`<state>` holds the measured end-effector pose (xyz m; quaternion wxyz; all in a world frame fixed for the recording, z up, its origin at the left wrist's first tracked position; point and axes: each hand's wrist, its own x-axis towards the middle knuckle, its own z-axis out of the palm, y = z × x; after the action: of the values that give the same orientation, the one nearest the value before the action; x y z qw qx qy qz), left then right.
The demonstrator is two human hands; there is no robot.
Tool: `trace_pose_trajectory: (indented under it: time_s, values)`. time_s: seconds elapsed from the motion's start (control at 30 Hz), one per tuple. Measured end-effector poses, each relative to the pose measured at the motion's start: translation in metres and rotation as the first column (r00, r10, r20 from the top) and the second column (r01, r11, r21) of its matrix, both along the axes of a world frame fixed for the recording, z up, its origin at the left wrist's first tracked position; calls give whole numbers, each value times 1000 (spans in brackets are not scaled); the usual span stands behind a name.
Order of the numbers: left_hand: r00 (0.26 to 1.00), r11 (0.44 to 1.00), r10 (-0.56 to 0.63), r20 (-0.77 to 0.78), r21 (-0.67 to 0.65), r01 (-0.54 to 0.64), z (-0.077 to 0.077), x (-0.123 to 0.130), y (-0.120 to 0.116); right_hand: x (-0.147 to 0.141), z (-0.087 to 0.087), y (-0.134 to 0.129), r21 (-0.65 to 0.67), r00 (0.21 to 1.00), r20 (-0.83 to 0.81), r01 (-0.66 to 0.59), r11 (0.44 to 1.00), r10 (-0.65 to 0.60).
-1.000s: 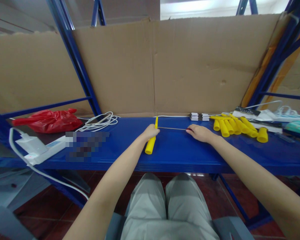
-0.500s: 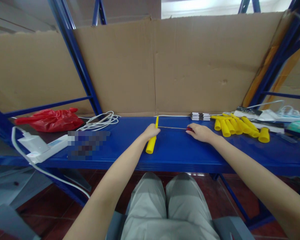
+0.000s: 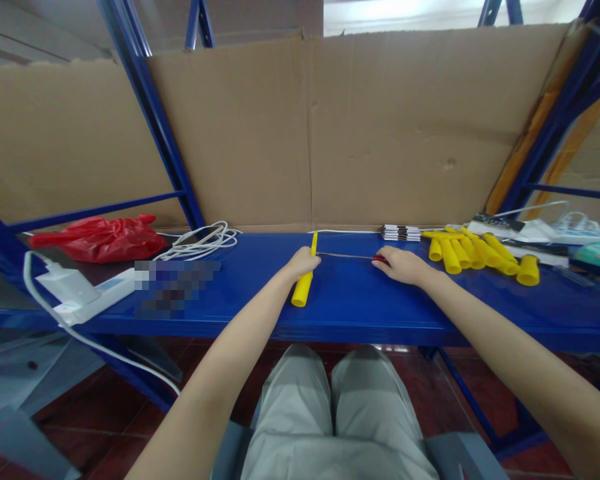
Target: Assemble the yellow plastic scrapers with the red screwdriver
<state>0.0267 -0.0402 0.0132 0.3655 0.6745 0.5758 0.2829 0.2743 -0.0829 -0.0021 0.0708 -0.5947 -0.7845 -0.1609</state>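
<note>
One yellow tapered tube (image 3: pixel 303 291) clasped mid-length in the left hand (image 3: pixel 301 263), probably to steady it; right hand (image 3: pixel 399 264) grips a red handle (image 3: pixel 381 259), thin rod (image 3: pixel 347 255) spanning toward the tube, contact unclear. More yellow tubes (image 3: pixel 450 259) bunched right of the right hand, presumably for reach.

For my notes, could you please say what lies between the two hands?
In the head view, a thin rod or wire spans from left hand to right hand.
</note>
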Motion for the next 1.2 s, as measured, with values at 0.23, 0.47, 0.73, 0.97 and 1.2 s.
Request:
trace_pose_trajectory:
  time_s: [0.23, 0.47, 0.73, 0.97, 1.2]
  values:
    - [996, 999, 1, -90, 44, 3, -2, 0, 2, -1, 1, -1, 66, 998, 58, 20, 998, -24]
    - [996, 999, -11, -90, 43, 15, -2, 0, 1, -1, 1, -1, -6, 998, -13, 57, 998, -57]
    - [996, 999, 4, -84, 33, -2, 0, 1, 0, 4, -1, 2, 45, 1000, 14, -10, 999, 9]
    - [996, 1000, 5, -84, 31, -2, 2, 1, -1, 1, 2, -2, -18, 997, -2, 77, 997, -77]
    - [998, 1000, 6, -59, 23, -4, -1, 0, 2, 4, -1, 3, -1, 998, 41, -57, 998, 57]
